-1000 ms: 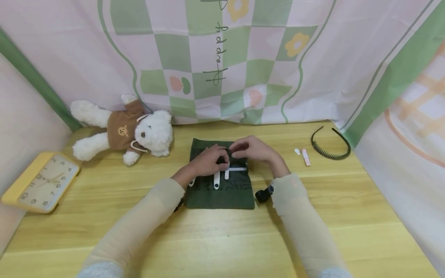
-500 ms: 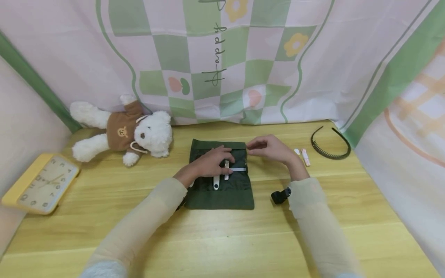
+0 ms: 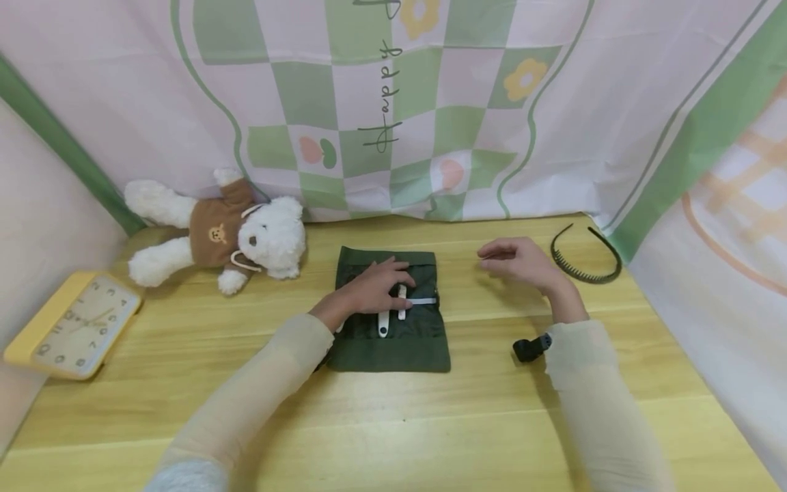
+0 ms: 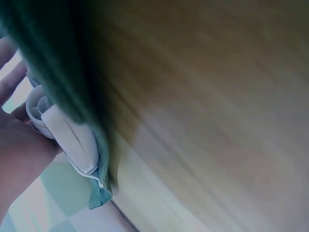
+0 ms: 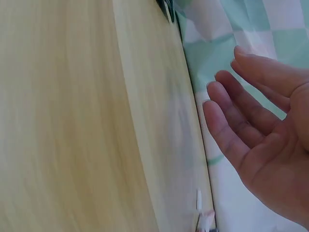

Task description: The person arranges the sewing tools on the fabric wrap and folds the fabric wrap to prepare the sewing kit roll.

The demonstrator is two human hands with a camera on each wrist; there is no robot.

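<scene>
My left hand [image 3: 376,287] lies across a dark green fabric organizer [image 3: 393,357], fingers spread and relaxed, thumb near a pale strap [image 3: 423,301]. Below that hand show a white handle [image 3: 384,325] with a dark dot at its end and a small whitish strip [image 3: 402,311]. Seen from the left wrist, a white ring-shaped roll [image 4: 37,107] and a white block [image 4: 72,137] sit in the green fabric. My right hand [image 3: 519,263] hovers over the table, right of the organizer, with loosely bent fingers and nothing in them.
A black toothed headband [image 3: 587,277] lies at the back right. In the right wrist view, a small pink-and-white piece [image 5: 206,220] lies near the curtain. To the left are a white plush bear in a brown hoodie [image 3: 215,217] and a yellow clock [image 3: 80,324].
My right hand has moved away from the organizer to the right, now covering the small pink-and-white pieces in the head view. My left hand has flattened slightly onto the organizer and stayed there.
</scene>
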